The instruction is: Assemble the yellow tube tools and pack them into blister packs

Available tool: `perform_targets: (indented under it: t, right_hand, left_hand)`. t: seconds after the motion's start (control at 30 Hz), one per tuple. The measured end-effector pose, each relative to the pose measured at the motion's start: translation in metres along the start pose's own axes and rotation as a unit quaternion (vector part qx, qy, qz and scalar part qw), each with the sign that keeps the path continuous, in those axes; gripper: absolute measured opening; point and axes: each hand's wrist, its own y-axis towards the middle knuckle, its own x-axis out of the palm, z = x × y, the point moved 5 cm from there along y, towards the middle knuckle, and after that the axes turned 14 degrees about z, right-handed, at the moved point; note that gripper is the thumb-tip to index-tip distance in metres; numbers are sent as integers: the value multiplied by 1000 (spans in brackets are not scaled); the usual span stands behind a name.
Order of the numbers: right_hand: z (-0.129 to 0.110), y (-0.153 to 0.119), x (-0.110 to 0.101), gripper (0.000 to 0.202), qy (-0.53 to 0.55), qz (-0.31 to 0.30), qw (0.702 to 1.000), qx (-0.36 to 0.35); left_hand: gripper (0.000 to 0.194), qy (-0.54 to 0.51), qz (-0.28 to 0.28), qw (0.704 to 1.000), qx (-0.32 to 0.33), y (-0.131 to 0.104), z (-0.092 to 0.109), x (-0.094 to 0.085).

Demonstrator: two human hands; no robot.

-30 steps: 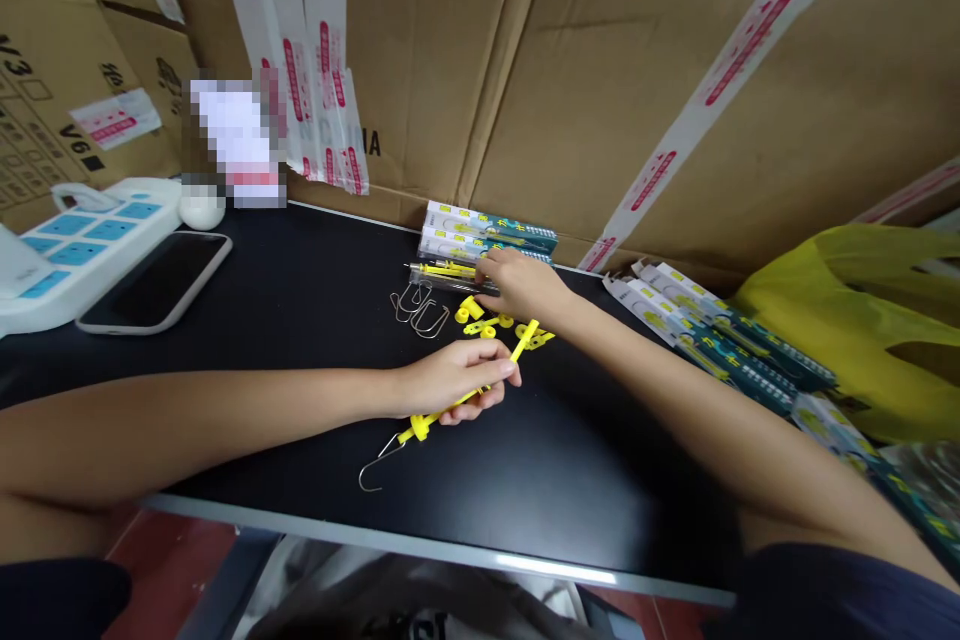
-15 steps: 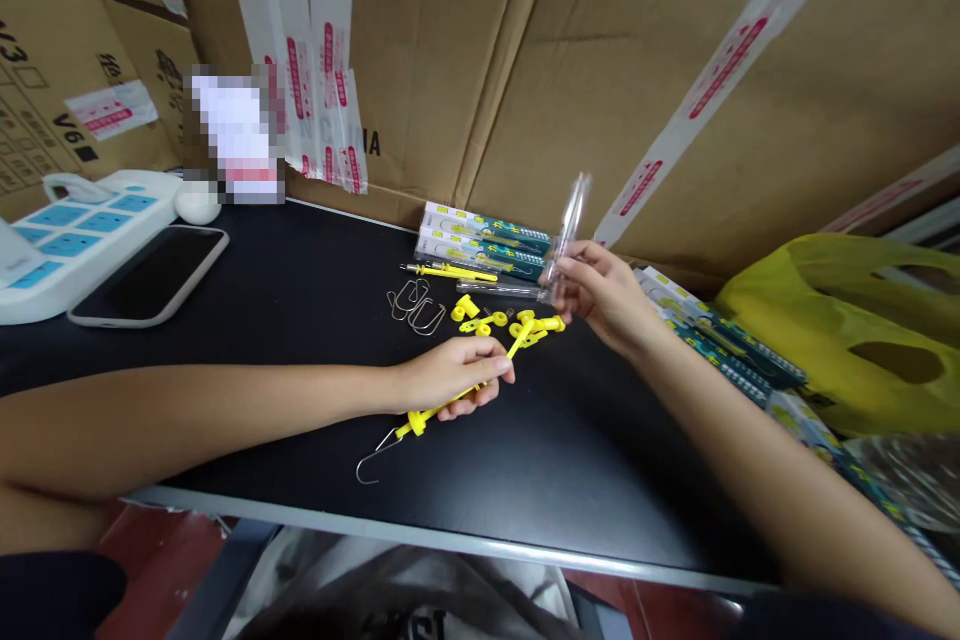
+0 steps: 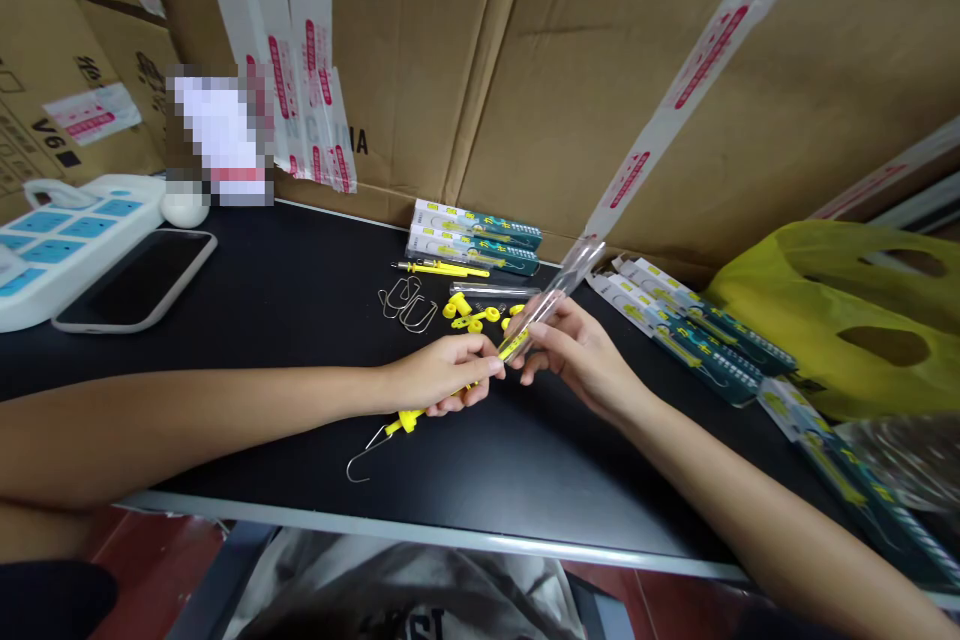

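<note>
My left hand (image 3: pixel 457 373) is closed around the thin yellow rod (image 3: pixel 407 420) of a spring scale, with a metal hook (image 3: pixel 358 465) dangling from its lower left end. In my right hand (image 3: pixel 574 345) is a clear plastic tube (image 3: pixel 568 282), tilted up to the right. The tube's lower end meets the rod's upper end, and yellow shows inside the tube there. Just behind the hands lie small yellow caps (image 3: pixel 460 304), loose wire hooks (image 3: pixel 416 308), another clear tube (image 3: pixel 491 290) and yellow rods with dark tips (image 3: pixel 446 269).
Printed boxes (image 3: pixel 472 245) lie at the back, with more boxes (image 3: pixel 679 340) to the right beside a yellow plastic bag (image 3: pixel 847 310). A phone (image 3: pixel 139 280) and a power strip (image 3: pixel 82 230) occupy the left. Large cardboard (image 3: pixel 420 70) rises behind the black table (image 3: pixel 300 290).
My right hand has brought the clear tube down and left, onto the upper end of the yellow rod. My left hand keeps its hold, nearly in place. The view has shifted slightly.
</note>
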Motion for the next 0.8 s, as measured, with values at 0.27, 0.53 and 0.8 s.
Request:
perform_targets:
  t: [0.27,0.53,0.8]
  right_hand:
    - [6,-10,8,28,-30,-37,999,-17]
    - [2,-12,6,19,-65,-56,994,-63]
    - [-3,-10,0,21,-52,-31,996,-65]
  left_hand:
    - [26,-115,-27,993,-29,-3,3,-1]
    - [33,-110,-36,992,41,1,2,-1]
    - [28,-85,-22,995,51,-2,6,0]
